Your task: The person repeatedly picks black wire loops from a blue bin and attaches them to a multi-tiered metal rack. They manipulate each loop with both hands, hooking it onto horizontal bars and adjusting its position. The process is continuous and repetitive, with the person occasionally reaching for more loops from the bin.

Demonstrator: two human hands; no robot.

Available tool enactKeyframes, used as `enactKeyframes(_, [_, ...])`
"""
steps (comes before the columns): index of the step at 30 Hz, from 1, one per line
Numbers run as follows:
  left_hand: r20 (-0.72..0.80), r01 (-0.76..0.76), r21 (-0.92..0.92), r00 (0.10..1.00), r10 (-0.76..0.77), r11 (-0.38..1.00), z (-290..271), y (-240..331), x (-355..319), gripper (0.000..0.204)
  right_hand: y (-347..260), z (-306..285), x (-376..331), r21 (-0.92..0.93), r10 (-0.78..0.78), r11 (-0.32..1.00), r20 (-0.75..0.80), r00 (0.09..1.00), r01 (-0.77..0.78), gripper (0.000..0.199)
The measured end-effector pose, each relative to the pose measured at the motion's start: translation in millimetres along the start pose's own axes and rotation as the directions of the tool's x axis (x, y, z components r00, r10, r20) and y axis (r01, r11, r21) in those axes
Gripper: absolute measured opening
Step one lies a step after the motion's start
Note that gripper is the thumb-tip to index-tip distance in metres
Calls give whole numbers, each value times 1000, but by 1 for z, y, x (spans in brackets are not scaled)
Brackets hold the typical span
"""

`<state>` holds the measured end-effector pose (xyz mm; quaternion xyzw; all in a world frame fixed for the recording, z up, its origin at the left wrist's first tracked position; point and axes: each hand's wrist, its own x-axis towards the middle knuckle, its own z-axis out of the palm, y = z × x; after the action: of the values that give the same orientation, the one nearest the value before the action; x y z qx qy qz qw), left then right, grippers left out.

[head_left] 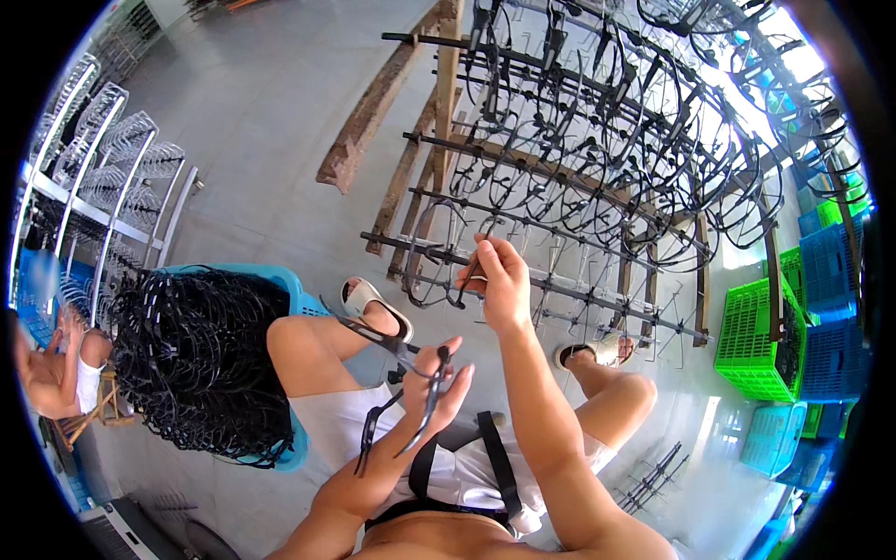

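In my left hand (441, 385) are several black curved plastic strips (383, 338); some hang down past the wrist, others stick out to the left. My right hand (501, 280) is raised by the near end of a wooden rack, its thumb and fingers pinched on a thin black curved strip (469, 285). That strip is beside the lowest rod (560, 291) of the rack; I cannot tell whether it touches a hook. A black looped piece (417, 271) hangs at that rod's left end.
A blue basket (297, 291) heaped with black strips (201, 359) stands at my left knee. The wooden rack (448, 93) ahead carries rods full of hanging black pieces. Green crates (751, 350) and blue crates stand right. Wire racks (121, 168) and a seated person (70, 359) are left.
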<state>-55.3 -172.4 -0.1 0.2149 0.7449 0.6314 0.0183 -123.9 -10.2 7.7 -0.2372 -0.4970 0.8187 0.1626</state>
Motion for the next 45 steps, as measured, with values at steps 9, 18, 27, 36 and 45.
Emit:
enactKeyframes(9, [-168, -267, 183, 940, 298, 946, 47, -35, 22, 44, -22, 3, -12, 183, 70, 981, 12, 997, -71, 31])
enactKeyframes(18, [-164, -194, 149, 962, 218, 970, 51, -33, 30, 39, -14, 13, -13, -30, 50, 998, -79, 996, -52, 31])
enactKeyframes(27, [-155, -178, 152, 967, 201, 972, 45, -35, 36, 28, -12, 11, -2, -71, 38, 997, -42, 998, -41, 33])
enactKeyframes(36, [-94, -90, 75, 991, 97, 993, 40, -44, 35, 21, -9, 10, 2, -44, -49, 998, -140, 989, 44, 34])
enactKeyframes(45, [-144, 137, -302, 972, -187, 943, 47, -42, 40, 32, -7, 9, -5, -154, -102, 984, -109, 989, 85, 30])
